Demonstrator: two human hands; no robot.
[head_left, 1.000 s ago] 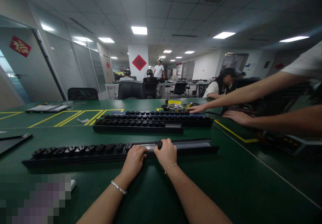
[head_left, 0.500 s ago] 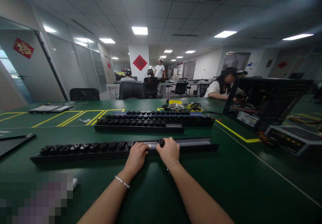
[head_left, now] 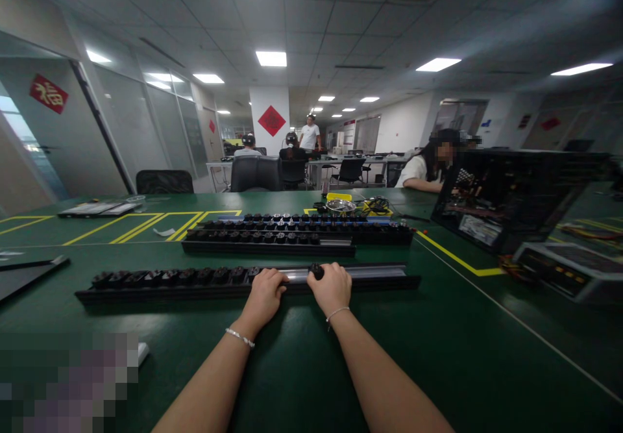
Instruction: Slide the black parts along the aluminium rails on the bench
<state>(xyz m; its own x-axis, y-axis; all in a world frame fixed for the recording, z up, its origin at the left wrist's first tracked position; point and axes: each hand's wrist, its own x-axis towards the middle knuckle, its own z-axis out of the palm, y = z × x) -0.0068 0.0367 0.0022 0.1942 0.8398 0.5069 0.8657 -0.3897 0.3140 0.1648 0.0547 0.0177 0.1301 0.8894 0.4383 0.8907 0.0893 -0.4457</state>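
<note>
A long black rail (head_left: 374,282) lies across the green table in front of me, with a pale strip inside its channel. Several round black socket modules (head_left: 185,276) sit in a row along its left half. My left hand (head_left: 265,290) is closed over the rail's middle, beside the last module of that row; its fingertips are partly hidden. To its right, my right hand (head_left: 333,287) pinches a single round black socket module (head_left: 316,271) at the rail's channel. Whether that module is seated in the channel or just above it, I cannot tell.
Beyond lie more black rails (head_left: 267,248) filled with modules. A metal dish (head_left: 341,206) and cables (head_left: 376,206) stand behind them. At right are an open computer case (head_left: 511,199) and a power supply unit (head_left: 574,271); a person (head_left: 418,170) sits behind the case.
The rail's left end has shifted right and slightly away from me. My right hand has moved a little right and farther off with its module; my left hand still grips the rail.
</note>
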